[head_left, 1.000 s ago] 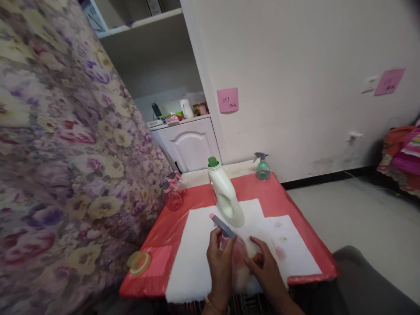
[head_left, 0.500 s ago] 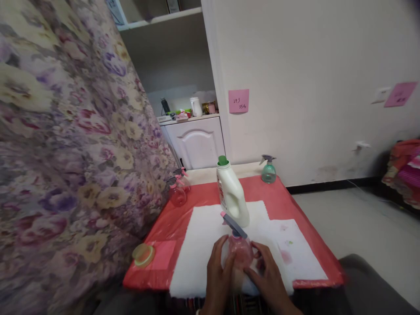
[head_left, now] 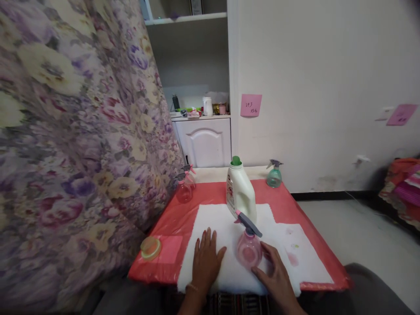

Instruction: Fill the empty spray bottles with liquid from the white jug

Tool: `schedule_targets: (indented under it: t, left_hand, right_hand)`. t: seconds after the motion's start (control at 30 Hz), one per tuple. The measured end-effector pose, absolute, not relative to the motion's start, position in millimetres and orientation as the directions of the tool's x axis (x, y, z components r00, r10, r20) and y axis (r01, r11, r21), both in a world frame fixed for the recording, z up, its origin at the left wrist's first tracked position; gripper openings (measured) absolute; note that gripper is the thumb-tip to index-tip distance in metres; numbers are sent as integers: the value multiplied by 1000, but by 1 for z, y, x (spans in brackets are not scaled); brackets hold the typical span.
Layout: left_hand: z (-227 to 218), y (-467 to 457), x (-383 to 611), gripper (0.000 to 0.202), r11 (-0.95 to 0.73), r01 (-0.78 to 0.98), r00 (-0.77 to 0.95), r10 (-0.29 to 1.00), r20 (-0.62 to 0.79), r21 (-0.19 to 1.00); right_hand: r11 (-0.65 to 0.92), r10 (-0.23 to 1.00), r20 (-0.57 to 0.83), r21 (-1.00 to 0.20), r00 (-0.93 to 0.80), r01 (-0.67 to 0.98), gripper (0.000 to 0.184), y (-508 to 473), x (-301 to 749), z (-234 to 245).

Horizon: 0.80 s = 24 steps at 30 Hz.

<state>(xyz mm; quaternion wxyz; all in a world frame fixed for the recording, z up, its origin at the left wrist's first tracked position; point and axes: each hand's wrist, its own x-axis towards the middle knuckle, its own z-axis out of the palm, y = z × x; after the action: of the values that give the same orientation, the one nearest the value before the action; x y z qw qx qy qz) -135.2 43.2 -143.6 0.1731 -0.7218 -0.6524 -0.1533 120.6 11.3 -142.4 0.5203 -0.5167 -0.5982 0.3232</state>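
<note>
Lays the left hand (head_left: pixel 205 264) flat on the white towel (head_left: pixel 226 280), fingers slightly spread, thumb out to the right. Curves the right hand (head_left: pixel 278 275) to the right side of the pink spray bottle (head_left: pixel 250 253), thumb and forefinger parted; cannot tell how firm, or about the remaining fingers. Has that bottle on the towel, near the middle, just in front of the white jug (head_left: pixel 244 192). Could topple or roll it with a nudge, because of the bulbous shape on soft cloth and the long trigger head on top; could also rumple the towel with a sliding left palm and unsettle the jug standing on it. Shows fuzzy weave underneath, then clear pink plastic, rounded like a globe, below a grey, angular trigger. Gives way around the towel to a glossy, wrinkled red cover (head_left: pixel 288 194), then to opaque, smooth jug walls with a moulded handle. Ends with a round, see-through green spray bottle (head_left: pixel 274 178) far right.
</note>
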Motion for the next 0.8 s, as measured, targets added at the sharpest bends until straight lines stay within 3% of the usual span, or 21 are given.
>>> schedule_targets:
  t: [0.23,0.37,0.67,0.8]
  left_hand:
    - [-142,43,-132,61,-75,996,88,860,502,-46]
    - [-142,42,-131,60,-68,997,75,854,515,-33]
    - [-147,43,-132,60,-98,995,71,845,529,23]
    - [-146,44,-132,59,-79,997,60,855,515,15]
  right_hand:
    - [238,938,301,-919,171,315,85,19,93,-143]
    - [175,942,255,-928,216,330,81,28,84,-131]
    - [184,961,148,-973,-234,139,79,45,125,-93]
    - [201,980,198,-958,-36,204,80,43,121,-102]
